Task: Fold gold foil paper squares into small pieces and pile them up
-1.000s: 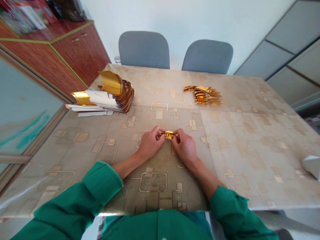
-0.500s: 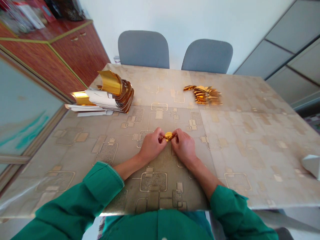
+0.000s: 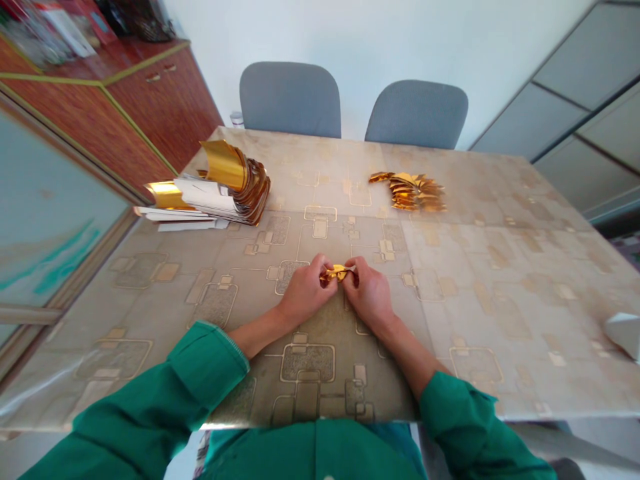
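Between my two hands is a small piece of folded gold foil paper (image 3: pixel 339 272), held just above the patterned tablecloth. My left hand (image 3: pixel 307 290) pinches its left end, and my right hand (image 3: pixel 369 291) grips its right end. Fingertips cover both ends of the paper. Toward the back right lies a row of folded gold paper pieces (image 3: pixel 413 191), pressed close together. At the back left stands a stack of gold paper sheets (image 3: pixel 227 167), curled over, with white paper (image 3: pixel 205 195) sides showing beside it.
The table (image 3: pixel 320 373) has a patterned cover. Two grey chairs (image 3: pixel 290 100) stand behind its far edge. A wooden cabinet (image 3: pixel 150 100) is at the left back. A white object (image 3: pixel 623 333) sits at the right edge.
The gold paper's middle looks narrower and more creased now, and more of its ends shows by my fingers. Both hands stay in nearly the same place. The view has shifted slightly.
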A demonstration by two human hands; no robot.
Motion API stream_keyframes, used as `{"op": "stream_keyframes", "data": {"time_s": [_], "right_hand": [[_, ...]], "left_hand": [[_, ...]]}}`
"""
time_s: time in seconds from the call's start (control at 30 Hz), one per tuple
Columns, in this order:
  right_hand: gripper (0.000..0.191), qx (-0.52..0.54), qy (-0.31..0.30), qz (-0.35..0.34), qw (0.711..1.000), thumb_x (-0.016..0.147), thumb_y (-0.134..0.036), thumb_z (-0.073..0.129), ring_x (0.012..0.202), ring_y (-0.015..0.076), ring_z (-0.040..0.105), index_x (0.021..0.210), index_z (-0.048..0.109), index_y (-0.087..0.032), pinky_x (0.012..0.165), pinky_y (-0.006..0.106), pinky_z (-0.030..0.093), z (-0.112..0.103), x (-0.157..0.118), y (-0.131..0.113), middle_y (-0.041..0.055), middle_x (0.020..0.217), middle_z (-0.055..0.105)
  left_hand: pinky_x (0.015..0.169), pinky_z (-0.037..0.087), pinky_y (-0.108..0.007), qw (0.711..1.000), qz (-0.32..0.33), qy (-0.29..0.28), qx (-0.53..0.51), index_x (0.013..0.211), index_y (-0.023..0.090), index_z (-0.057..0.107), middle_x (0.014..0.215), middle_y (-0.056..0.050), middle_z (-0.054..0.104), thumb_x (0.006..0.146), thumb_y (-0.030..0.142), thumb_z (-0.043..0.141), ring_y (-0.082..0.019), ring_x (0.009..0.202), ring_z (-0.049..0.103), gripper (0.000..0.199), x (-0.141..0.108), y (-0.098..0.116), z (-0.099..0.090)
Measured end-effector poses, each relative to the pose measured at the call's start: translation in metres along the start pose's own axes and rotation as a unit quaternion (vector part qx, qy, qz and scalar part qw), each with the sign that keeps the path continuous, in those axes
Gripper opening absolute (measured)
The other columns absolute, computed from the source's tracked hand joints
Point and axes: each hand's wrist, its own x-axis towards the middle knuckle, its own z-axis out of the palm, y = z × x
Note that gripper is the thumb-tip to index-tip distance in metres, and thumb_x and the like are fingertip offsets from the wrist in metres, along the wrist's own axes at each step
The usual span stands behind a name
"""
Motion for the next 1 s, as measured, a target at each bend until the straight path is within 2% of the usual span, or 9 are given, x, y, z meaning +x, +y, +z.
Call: {"op": "stream_keyframes", "data": {"time_s": [0.13, 0.3, 0.43, 0.5, 0.63, 0.8, 1.0], "right_hand": [[0.019, -0.016, 0.001, 0.008, 1.0, 0.084, -0.015, 0.046, 0.058, 0.0161, 0.059, 0.096, 0.06, -0.02, 0.055, 0.024, 0.031, -0.002, 0.0, 0.0, 0.002, 0.07, 0.068], [0.017, -0.048, -0.003, -0.013, 0.999, 0.085, -0.015, 0.047, 0.062, 0.0171, 0.061, 0.094, 0.06, -0.019, 0.057, 0.025, 0.032, -0.001, -0.002, -0.005, 0.0031, 0.072, 0.068], [0.017, -0.062, -0.008, -0.03, 0.998, 0.086, -0.014, 0.047, 0.065, 0.0172, 0.063, 0.095, 0.06, -0.02, 0.06, 0.025, 0.033, 0.0, -0.004, -0.01, 0.0034, 0.074, 0.069], [0.017, -0.061, -0.009, -0.025, 0.998, 0.086, -0.014, 0.047, 0.064, 0.0169, 0.063, 0.095, 0.06, -0.02, 0.059, 0.025, 0.033, -0.001, -0.004, -0.01, 0.0031, 0.074, 0.069], [0.016, -0.051, -0.02, -0.006, 0.998, 0.086, -0.014, 0.048, 0.063, 0.0162, 0.062, 0.094, 0.06, -0.019, 0.058, 0.024, 0.033, -0.003, -0.004, -0.01, 0.0028, 0.074, 0.07], [0.016, -0.06, -0.042, 0.004, 0.997, 0.087, -0.015, 0.047, 0.066, 0.0167, 0.064, 0.094, 0.061, -0.02, 0.059, 0.024, 0.032, -0.003, -0.003, -0.012, 0.0032, 0.076, 0.071], [0.015, -0.08, -0.065, 0.068, 0.992, 0.09, -0.019, 0.048, 0.065, 0.017, 0.064, 0.097, 0.062, -0.021, 0.055, 0.025, 0.027, -0.005, 0.001, -0.012, 0.0032, 0.079, 0.073]], "left_hand": [[0.063, 0.051, -0.023, 1.0, -0.013, 0.004, -0.019, 0.091, 0.02, 0.054, 0.081, 0.0, 0.071, 0.078, 0.01, 0.058, -0.015, 0.07, 0.069, 0.017, 0.001, -0.001, -0.003], [0.05, 0.04, -0.019, 0.998, -0.059, -0.002, -0.038, 0.082, 0.019, 0.053, 0.063, 0.004, 0.063, 0.081, 0.011, 0.055, -0.01, 0.049, 0.058, 0.009, 0.003, -0.003, -0.005], [0.048, 0.034, -0.018, 0.996, -0.086, -0.002, -0.024, 0.079, 0.019, 0.05, 0.055, 0.007, 0.057, 0.08, 0.01, 0.053, -0.008, 0.044, 0.053, 0.009, 0.005, -0.001, -0.006], [0.048, 0.034, -0.018, 0.997, -0.081, -0.007, -0.015, 0.085, 0.019, 0.053, 0.054, 0.008, 0.056, 0.08, 0.011, 0.054, -0.009, 0.043, 0.053, 0.009, 0.006, 0.0, -0.007], [0.051, 0.036, -0.019, 0.998, -0.063, -0.02, -0.009, 0.105, 0.019, 0.058, 0.056, 0.009, 0.058, 0.08, 0.013, 0.057, -0.01, 0.046, 0.054, 0.026, 0.008, 0.001, -0.01], [0.052, 0.036, -0.019, 0.998, -0.061, -0.025, -0.005, 0.083, 0.018, 0.064, 0.059, 0.005, 0.061, 0.078, 0.01, 0.054, -0.009, 0.048, 0.054, 0.013, 0.007, 0.001, -0.008], [0.052, 0.031, -0.02, 0.999, -0.029, -0.015, 0.044, 0.086, 0.018, 0.064, 0.052, 0.007, 0.053, 0.078, 0.01, 0.057, -0.01, 0.047, 0.048, 0.014, 0.002, 0.003, -0.005]]}}
